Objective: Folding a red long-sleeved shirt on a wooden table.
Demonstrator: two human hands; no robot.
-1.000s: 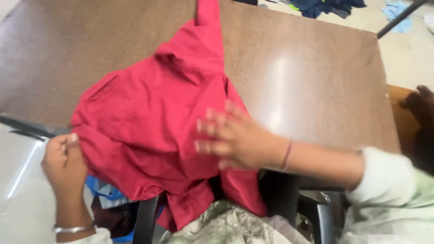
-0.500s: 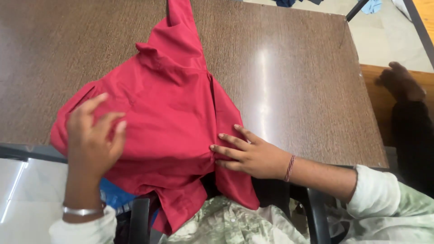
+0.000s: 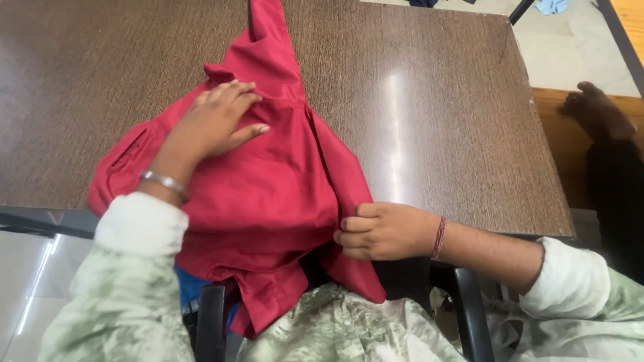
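Note:
A red shirt point(image 3: 268, 181) lies crumpled on the brown wooden table point(image 3: 436, 114), its lower part hanging over the near edge toward my lap. My left hand point(image 3: 218, 121) rests flat on the upper middle of the shirt, fingers spread, with a silver bangle at the wrist. At the near table edge my right hand point(image 3: 376, 231) has its fingers curled around the shirt's right edge, a red thread band on its wrist. One sleeve stretches away to the far side of the table.
A black chair frame point(image 3: 463, 302) sits below the table edge near my lap. Another person's foot point(image 3: 597, 110) rests on a wooden surface at the right. Blue cloth point(image 3: 550, 7) lies on the floor beyond the table.
My left hand has moved from the shirt's left edge up onto its upper middle and lies flat. My right hand has slid to the shirt's right edge and closed on it.

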